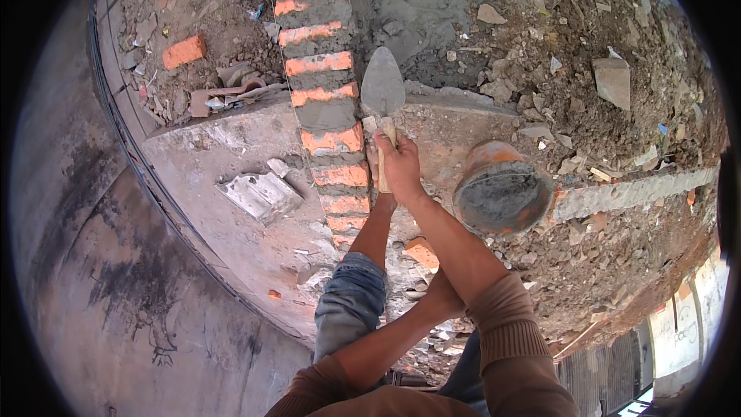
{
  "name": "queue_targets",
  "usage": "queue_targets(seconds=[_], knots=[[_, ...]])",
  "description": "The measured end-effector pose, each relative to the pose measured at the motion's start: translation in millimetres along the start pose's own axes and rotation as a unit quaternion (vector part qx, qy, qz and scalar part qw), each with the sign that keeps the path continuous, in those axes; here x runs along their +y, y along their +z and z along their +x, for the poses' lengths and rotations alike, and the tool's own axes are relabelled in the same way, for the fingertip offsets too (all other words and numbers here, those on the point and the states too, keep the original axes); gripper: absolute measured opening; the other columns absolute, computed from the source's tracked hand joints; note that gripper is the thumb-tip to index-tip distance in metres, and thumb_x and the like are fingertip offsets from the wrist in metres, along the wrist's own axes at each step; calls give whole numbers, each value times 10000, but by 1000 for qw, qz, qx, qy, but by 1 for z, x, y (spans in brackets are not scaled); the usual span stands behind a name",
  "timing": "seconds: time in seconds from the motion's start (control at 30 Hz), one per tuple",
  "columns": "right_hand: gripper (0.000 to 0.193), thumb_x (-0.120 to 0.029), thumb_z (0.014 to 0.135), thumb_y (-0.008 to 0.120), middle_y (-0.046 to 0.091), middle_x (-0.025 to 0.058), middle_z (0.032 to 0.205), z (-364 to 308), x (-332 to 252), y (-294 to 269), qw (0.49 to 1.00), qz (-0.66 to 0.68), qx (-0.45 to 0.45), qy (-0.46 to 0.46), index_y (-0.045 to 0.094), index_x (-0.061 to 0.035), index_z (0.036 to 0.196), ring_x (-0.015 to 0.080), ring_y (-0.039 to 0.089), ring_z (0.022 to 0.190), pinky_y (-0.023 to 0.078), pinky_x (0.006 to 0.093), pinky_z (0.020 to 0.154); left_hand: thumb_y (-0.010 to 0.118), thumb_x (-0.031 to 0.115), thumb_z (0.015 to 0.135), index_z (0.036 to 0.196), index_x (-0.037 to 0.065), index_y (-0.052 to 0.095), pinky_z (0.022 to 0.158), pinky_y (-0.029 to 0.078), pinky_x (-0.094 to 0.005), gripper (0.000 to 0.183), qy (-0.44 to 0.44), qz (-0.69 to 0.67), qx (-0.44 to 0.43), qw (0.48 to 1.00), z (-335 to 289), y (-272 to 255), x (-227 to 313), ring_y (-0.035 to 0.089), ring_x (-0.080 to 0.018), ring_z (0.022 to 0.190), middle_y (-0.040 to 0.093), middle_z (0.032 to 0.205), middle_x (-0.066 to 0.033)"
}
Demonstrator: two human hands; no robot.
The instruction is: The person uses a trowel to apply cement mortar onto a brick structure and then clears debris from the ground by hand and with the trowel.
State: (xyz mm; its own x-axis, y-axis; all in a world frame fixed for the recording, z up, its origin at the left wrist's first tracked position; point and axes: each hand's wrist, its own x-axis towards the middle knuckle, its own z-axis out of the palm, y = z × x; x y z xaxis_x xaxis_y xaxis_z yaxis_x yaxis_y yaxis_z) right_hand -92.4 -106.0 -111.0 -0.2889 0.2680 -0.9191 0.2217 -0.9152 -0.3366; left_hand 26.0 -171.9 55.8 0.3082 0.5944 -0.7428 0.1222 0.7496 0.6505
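Rough going underfoot: brown earth (656, 69), strewn with rubble (540, 133), gave way to a worn, pinkish slab (202, 174). Along both ran a row of orange bricks (332, 140) set in grey mortar (323, 115). Left of it, a broken whitish chunk (261, 195) lay on the slab; to the right sat an orange bucket (490, 155). Three loose bricks (184, 52) dotted the dirt farther off.

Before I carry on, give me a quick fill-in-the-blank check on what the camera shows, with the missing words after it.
1. The right hand grips the wooden handle of a ____.
2. The orange bucket is on the ____ side of the brick row.
3. The mortar in the bucket is ____ in colour.

Missing words: trowel; right; grey.
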Motion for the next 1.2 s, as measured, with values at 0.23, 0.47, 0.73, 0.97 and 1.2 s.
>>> queue_targets(seconds=[0.23,0.47,0.73,0.97,1.2], knots=[[428,-194,848,626,628,307,1102,49,-42,32,811,-537,94,-213,589,128,1127,453,648,969,530,488,870,443,336,1051,1439,87,398,1144,371,-381,464,33,-724,33,689,1,24,-17,451,-232,1337,470,1436,-105],[505,-188,837,624,633,313,1129,105,-29,24,828,-514,155,-159,546,130,1222,444,654,990,532,486,874,375,385,1067,1524,76,240,1183,335,-356,568,100,-503,99,853,3,22,-17,371,-196,1402,349,1523,-97],[427,-336,857,650,668,315,868,103,-7,30,907,-357,135,-176,663,86,920,469,653,896,506,500,789,251,506,1056,1547,76,175,1197,279,-347,657,-44,-963,-78,254,0,52,-54,318,-184,1424,324,1538,-92],[418,-345,878,653,658,309,806,97,-15,36,932,-282,102,-203,661,73,854,475,652,836,498,503,737,313,392,1060,1508,69,273,1182,298,-379,553,45,-902,-78,422,1,60,-61,340,-221,1415,384,1500,-97],[355,-264,898,616,658,286,903,80,-33,49,846,-435,162,-262,652,85,950,448,662,863,526,495,764,381,336,1056,1481,67,363,1168,317,-365,504,109,-537,18,836,-1,61,-63,388,-214,1385,422,1483,-93]])
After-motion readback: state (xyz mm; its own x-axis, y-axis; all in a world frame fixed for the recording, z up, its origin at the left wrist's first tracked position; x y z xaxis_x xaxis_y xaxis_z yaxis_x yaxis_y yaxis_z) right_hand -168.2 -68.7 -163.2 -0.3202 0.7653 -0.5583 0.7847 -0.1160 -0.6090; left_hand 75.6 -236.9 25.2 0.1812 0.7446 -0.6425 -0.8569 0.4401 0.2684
